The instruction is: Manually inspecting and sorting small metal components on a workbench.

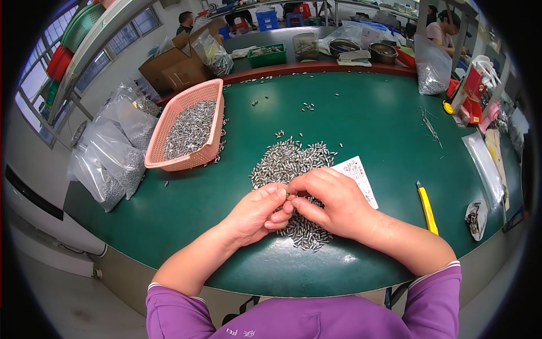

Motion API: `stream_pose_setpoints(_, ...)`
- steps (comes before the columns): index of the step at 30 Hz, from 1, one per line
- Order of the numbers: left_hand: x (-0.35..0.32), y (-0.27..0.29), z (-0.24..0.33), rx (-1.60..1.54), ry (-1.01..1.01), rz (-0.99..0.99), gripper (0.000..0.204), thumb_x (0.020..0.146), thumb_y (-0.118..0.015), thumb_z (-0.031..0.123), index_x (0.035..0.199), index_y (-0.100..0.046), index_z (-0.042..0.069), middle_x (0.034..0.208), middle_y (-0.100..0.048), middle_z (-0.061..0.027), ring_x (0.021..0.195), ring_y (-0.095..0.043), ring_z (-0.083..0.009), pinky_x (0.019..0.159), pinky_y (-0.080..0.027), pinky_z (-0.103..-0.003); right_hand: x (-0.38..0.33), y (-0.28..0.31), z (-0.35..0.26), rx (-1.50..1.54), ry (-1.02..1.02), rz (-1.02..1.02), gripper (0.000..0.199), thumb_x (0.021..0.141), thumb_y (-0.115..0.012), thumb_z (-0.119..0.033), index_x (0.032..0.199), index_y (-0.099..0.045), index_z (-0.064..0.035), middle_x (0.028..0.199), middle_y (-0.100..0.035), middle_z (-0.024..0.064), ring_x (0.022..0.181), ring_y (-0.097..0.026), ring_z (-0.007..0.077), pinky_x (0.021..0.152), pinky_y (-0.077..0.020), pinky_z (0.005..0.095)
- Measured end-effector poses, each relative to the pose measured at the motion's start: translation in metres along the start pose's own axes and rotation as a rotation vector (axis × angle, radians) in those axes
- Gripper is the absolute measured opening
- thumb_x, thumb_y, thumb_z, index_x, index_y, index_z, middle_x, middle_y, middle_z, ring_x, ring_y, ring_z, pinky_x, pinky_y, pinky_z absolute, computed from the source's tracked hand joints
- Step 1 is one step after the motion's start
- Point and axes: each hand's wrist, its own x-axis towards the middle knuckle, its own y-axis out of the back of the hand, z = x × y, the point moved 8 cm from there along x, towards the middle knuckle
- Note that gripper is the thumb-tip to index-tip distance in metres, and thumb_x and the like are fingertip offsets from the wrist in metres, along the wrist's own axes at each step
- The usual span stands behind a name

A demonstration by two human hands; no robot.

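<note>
Pile [289, 161] x1: small metal pcs, silver w/ dark parts, bullet-shaped, smooth, too many to count; on glossy green tabletop [375, 121]. Hands x2, bare, over nr side of pile: L hand [254, 213] w/ thumb + index pinched on 1 small pc [287, 195], mostly covered; R hand [337, 199] w/ fingertips meeting L's, grasping or just touching: can't tell. L of pile: 1 basket [213, 144], pink plastic, openwork, w/ heap of similar pcs; farther L, clear bags [100, 175], 3+, soft, bulging. Just R of pile, partly hidden by R hand: 1 paper slip [358, 175], white, flat. Well R of pile: 1 utility knife [427, 208], slim, yellow. Beyond pile: 1 tray [267, 60], green, rectangular; 2 bowls [384, 54], round, metal.
</note>
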Motion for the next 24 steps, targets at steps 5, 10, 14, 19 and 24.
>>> stream_pose_setpoints(5, 0.0, 0.0, 0.0, -0.019, 0.002, 0.0, 0.021, 0.099, -0.051, 0.026, 0.101, -0.054, 0.005, 0.081, -0.055, 0.0006, 0.059, -0.039, -0.0044, 0.048, -0.032, -0.017, 0.0, 0.0, 0.0, 0.003, 0.008, 0.004, 0.02, 0.082, -0.067, -0.018, 0.099, -0.061, -0.0082, 0.087, -0.062, 0.0084, 0.081, -0.06, 0.0289, 0.071, -0.0491, 0.0392)
stream_pose_setpoints(10, 0.0, 0.0, -0.002, -0.035, 0.018, 0.004, 0.02, 0.099, -0.052, 0.025, 0.101, -0.054, 0.005, 0.081, -0.055, 0.0003, 0.06, -0.039, -0.0044, 0.048, -0.032, -0.017, -0.001, 0.0, 0.001, -0.011, 0.019, 0.008, 0.021, 0.081, -0.067, -0.019, 0.098, -0.061, -0.0081, 0.086, -0.061, 0.0082, 0.08, -0.06, 0.0287, 0.07, -0.049, 0.0393)
stream_pose_setpoints(14, 0.0, 0.002, -0.003, -0.025, 0.015, 0.017, 0.02, 0.099, -0.051, 0.025, 0.101, -0.053, 0.005, 0.081, -0.055, -0.0001, 0.06, -0.039, -0.0044, 0.048, -0.032, -0.017, -0.001, 0.001, 0.0, -0.019, 0.032, -0.014, 0.021, 0.08, -0.067, -0.019, 0.098, -0.061, -0.0083, 0.086, -0.061, 0.008, 0.08, -0.06, 0.0287, 0.07, -0.049, 0.0395)
stream_pose_setpoints(19, -0.001, 0.003, 0.002, -0.006, -0.018, 0.069, 0.018, 0.1, -0.049, 0.024, 0.1, -0.052, 0.005, 0.081, -0.052, 0.0007, 0.059, -0.038, -0.0046, 0.047, -0.031, -0.017, 0.002, 0.003, 0.0, -0.066, -0.023, -0.042, 0.021, 0.08, -0.067, -0.017, 0.098, -0.059, -0.0081, 0.087, -0.061, 0.0085, 0.084, -0.06, 0.0293, 0.073, -0.0488, 0.0408)
stream_pose_setpoints(24, -0.005, 0.017, 0.03, 0.064, -0.138, 0.166, 0.017, 0.101, -0.042, 0.02, 0.096, -0.049, 0.005, 0.086, -0.047, -0.0006, 0.061, -0.036, -0.0043, 0.046, -0.028, -0.016, 0.006, 0.012, -0.009, -0.106, 0.005, -0.016, 0.025, 0.079, -0.069, -0.012, 0.1, -0.058, -0.0068, 0.088, -0.063, 0.0078, 0.082, -0.061, 0.0258, 0.072, -0.0489, 0.038)
